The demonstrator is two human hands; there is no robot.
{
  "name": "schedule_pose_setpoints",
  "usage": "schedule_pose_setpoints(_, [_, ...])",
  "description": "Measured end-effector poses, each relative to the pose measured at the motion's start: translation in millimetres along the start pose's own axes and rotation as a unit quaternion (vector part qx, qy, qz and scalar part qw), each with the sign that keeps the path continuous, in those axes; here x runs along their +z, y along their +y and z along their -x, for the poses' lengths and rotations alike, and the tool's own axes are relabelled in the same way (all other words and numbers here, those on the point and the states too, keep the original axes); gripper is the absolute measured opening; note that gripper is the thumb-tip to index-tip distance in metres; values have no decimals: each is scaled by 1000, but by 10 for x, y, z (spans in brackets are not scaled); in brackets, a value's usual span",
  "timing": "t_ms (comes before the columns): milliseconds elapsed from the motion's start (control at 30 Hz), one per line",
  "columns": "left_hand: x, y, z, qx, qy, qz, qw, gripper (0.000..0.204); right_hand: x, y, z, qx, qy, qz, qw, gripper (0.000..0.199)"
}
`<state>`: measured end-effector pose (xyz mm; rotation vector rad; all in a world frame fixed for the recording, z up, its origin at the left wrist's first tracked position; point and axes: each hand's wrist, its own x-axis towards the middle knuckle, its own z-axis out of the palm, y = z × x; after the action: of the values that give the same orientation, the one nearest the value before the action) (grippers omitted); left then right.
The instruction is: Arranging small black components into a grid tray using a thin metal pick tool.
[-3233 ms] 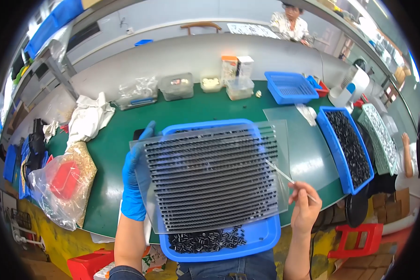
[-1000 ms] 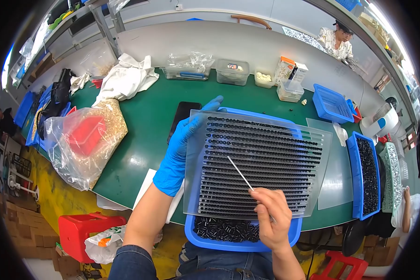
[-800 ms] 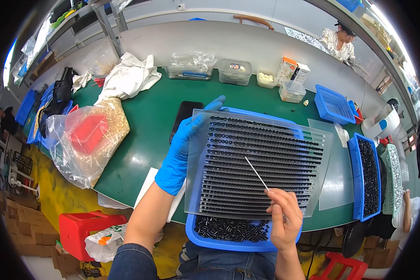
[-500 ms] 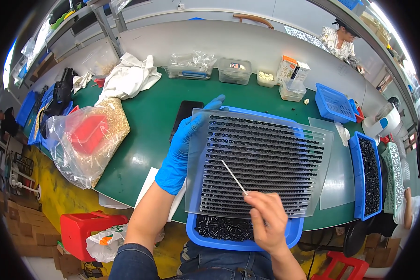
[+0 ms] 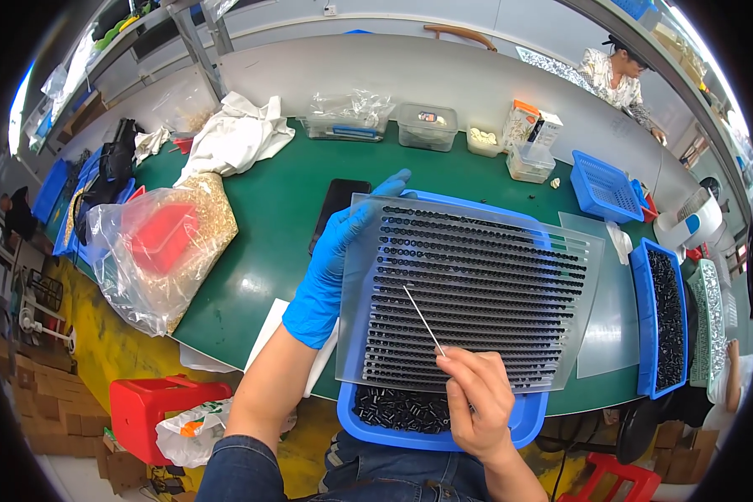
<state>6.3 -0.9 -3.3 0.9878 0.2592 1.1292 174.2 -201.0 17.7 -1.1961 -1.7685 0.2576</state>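
Observation:
My left hand (image 5: 330, 263), in a blue glove, grips the left edge of a clear plastic sheet (image 5: 579, 322). Rows of small black round parts (image 5: 477, 289) cover this sheet. It lies tilted over a blue tray (image 5: 356, 422) that holds many loose black pieces (image 5: 402, 408). Bare, my right hand (image 5: 479, 397) pinches a thin white stick (image 5: 422, 318) over the lower middle of the sheet. The stick's tip points up and left at the rows; whether it touches them I cannot tell.
On the green table (image 5: 268, 217) are a phone (image 5: 340, 205), a bag of tan bits (image 5: 201, 243), plastic boxes (image 5: 427, 127) and a blue basket (image 5: 604, 188). A long blue tray of black pieces (image 5: 665, 318) stands at right. A co-worker (image 5: 615, 75) sits beyond the partition. Red stools (image 5: 138, 414) flank me.
The whole view has shifted slightly. My left hand still holds the sheet, and the stick in my right hand stays over nearly the same rows.

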Motion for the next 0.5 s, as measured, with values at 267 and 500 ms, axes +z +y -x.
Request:
schedule_pose_setpoints(267, [-50,-13,-3,1,5,-3,1000,56,36,-14,-1,-3,-21,-4,1000,29])
schedule_pose_setpoints(500, [-95,-46,-9,8,13,-16,1000,55,44,-20,-3,-9,-18,-3,1000,30])
